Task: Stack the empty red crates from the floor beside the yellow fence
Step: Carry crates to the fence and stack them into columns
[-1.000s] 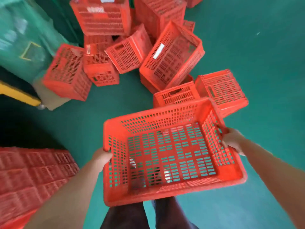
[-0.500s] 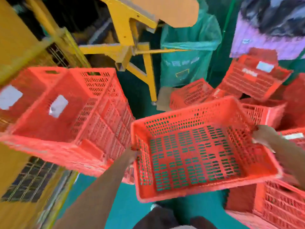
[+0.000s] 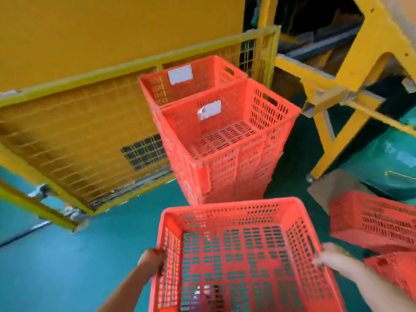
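Shining under everything is a smooth green floor [image 3: 67, 266], with a yellow fence [image 3: 90, 122] up ahead and to the left of the hands. The left hand [image 3: 151, 260] and right hand [image 3: 331, 258] each grip one side of an empty red crate [image 3: 243, 255], open side up, long way running between the hands. Just past it stand two red stacks [image 3: 225, 140] beside the fence, and more red crates [image 3: 373, 221] lie beyond the right hand.
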